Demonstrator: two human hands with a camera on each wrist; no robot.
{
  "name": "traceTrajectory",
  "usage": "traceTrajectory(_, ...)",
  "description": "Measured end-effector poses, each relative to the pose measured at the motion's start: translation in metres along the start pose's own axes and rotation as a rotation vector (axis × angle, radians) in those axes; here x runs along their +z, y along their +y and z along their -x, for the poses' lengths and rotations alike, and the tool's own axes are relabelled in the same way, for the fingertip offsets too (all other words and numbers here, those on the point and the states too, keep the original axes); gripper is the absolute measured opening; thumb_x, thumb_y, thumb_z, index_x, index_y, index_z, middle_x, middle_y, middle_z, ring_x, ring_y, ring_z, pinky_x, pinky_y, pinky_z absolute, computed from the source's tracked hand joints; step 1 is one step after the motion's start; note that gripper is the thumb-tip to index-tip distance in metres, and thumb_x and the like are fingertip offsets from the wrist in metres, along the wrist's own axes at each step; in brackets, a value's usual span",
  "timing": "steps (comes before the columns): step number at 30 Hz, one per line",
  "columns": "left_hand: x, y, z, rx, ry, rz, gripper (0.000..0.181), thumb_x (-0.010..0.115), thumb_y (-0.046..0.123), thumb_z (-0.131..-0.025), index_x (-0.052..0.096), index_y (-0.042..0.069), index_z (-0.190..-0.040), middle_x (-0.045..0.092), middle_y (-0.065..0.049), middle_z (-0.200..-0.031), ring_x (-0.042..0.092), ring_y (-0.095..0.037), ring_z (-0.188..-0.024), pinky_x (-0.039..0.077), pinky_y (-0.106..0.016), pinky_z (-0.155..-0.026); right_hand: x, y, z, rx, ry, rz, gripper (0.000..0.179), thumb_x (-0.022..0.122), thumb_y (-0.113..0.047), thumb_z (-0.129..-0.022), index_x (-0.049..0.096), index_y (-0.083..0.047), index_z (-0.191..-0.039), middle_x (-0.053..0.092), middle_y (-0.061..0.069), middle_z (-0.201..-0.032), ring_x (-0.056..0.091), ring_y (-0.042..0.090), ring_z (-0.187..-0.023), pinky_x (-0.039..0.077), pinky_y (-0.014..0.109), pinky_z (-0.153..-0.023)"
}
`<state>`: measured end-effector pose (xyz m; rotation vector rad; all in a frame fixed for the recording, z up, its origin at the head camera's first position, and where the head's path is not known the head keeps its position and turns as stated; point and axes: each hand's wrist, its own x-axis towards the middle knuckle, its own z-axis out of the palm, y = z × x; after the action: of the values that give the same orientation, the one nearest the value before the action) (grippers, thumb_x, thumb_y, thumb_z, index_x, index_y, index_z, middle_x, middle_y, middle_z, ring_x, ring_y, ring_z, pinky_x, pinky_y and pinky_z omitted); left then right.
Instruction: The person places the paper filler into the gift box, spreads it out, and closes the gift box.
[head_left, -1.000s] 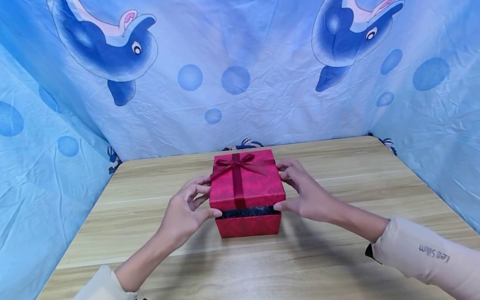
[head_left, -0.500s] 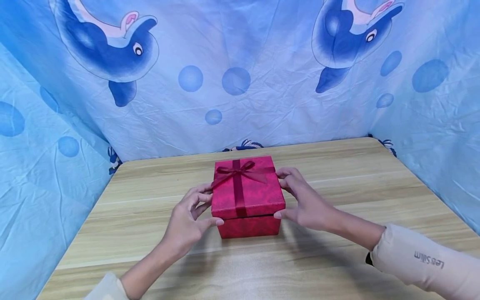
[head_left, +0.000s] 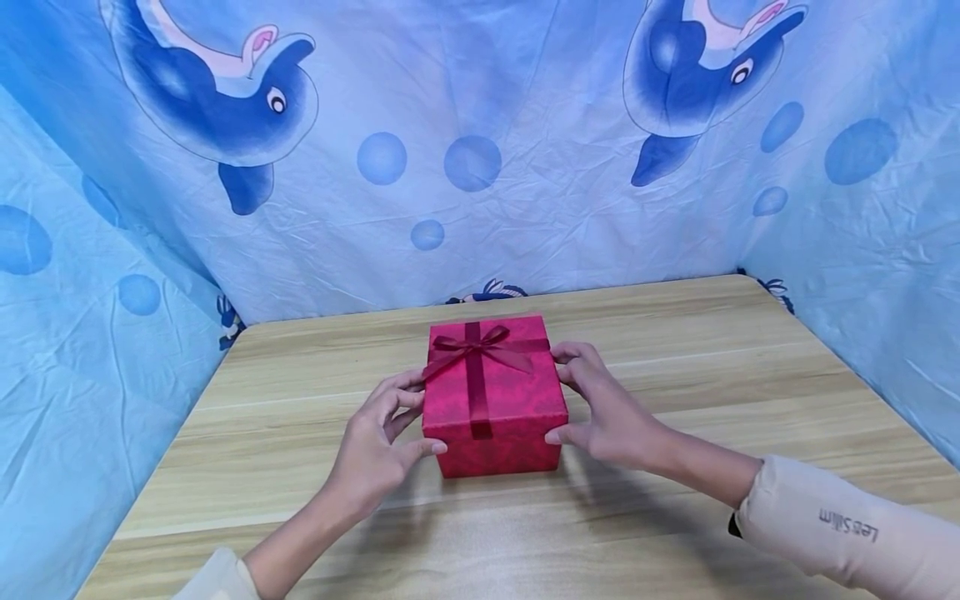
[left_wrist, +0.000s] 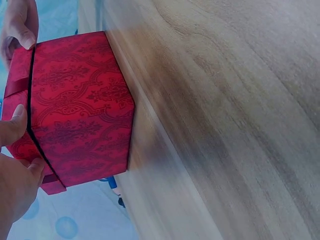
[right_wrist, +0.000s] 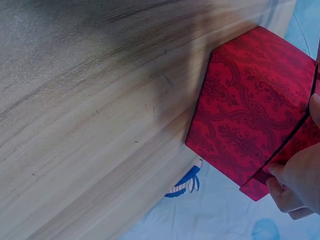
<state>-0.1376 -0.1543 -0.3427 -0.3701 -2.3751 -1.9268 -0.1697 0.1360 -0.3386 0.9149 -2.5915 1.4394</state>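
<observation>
A red patterned gift box [head_left: 498,457] stands on the wooden table, its lid [head_left: 517,392] seated over the top. A dark red ribbon bow [head_left: 480,344] crosses the lid. My left hand [head_left: 375,446] grips the lid's left side, thumb at the front corner and fingers along the side. On the opposite side my right hand [head_left: 611,412] holds the lid the same way, thumb at the front right corner. Both wrist views show a thin dark line between the lid and the box body [left_wrist: 80,100]. The inside of the box is hidden.
The wooden table [head_left: 712,358] extends around the box on all sides. Blue cloth with printed dolphins [head_left: 277,100] hangs behind it and at both sides, close to the table's edges.
Both hands have lowered the lid onto the box. The gap at the front, where dark shredded filling showed, has closed. The box body has stayed in place.
</observation>
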Motion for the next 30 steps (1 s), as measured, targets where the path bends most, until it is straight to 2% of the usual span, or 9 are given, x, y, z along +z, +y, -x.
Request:
traceTrajectory(5,0.001,-0.005,0.001,-0.021,0.009,-0.024,0.039,0.080,-0.010,-0.069,0.058,-0.005,-0.100,0.044,-0.002,-0.139,0.050,-0.024,-0.125,0.048,-0.027,-0.093,0.002,0.001,0.002,0.033,-0.005,0.008,0.048,0.084,-0.001,-0.071,0.051,-0.006,-0.105,0.035,0.008,-0.140,0.044,0.031,-0.128,0.042,0.045,-0.101)
traceTrajectory(11,0.004,-0.010,0.003,-0.002,0.012,-0.033,0.038,0.081,-0.010,-0.067,0.056,-0.006,-0.097,0.044,-0.006,-0.140,0.049,-0.027,-0.126,0.047,-0.030,-0.095,0.006,0.006,0.006,0.073,-0.017,0.007,0.047,0.083,-0.003,-0.071,0.051,-0.008,-0.105,0.034,0.006,-0.142,0.046,0.031,-0.128,0.043,0.044,-0.100)
traceTrajectory(19,0.008,-0.021,0.005,0.003,0.004,-0.064,0.039,0.081,-0.011,-0.067,0.057,-0.001,-0.096,0.044,-0.001,-0.139,0.049,-0.023,-0.125,0.047,-0.026,-0.095,0.012,0.015,0.010,0.038,-0.021,0.027,0.044,0.083,-0.001,-0.071,0.050,-0.006,-0.100,0.033,0.009,-0.142,0.045,0.035,-0.128,0.044,0.046,-0.100)
traceTrajectory(30,0.010,-0.028,0.006,0.035,-0.003,-0.080,0.041,0.081,-0.011,-0.066,0.058,0.002,-0.097,0.044,0.001,-0.139,0.048,-0.022,-0.125,0.046,-0.027,-0.096,0.016,0.023,0.012,0.004,-0.006,0.027,0.048,0.084,0.001,-0.069,0.052,-0.006,-0.104,0.034,0.009,-0.141,0.044,0.034,-0.129,0.043,0.045,-0.100)
